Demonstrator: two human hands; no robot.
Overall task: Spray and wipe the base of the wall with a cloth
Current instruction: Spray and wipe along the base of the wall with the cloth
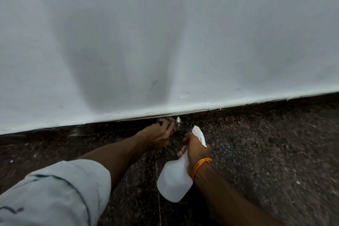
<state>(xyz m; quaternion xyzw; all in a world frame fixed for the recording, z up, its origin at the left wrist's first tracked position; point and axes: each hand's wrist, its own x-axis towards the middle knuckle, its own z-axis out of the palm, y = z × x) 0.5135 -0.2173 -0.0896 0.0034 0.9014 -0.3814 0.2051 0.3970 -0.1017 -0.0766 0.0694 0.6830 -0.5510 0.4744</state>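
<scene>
Sleeve [55, 192] rolled up; left hand [158, 135] was stretched to wall base [220, 105], grip clenched on cloth [172, 122]; right hand [197, 149] gripped spray bottle [174, 180], nozzle wallward

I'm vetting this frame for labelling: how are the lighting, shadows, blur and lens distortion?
Head view: dim light; two soft shadows on the white wall; its base line bows from wide-angle distortion; the speckled floor is motion-blurred at right; the cloth gripped by the left hand is smeared; the spray bottle in the right hand looks sharp.

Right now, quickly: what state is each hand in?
Left hand: closed, gripping the dark cloth at the wall base.
Right hand: closed, gripping the spray bottle.
</scene>
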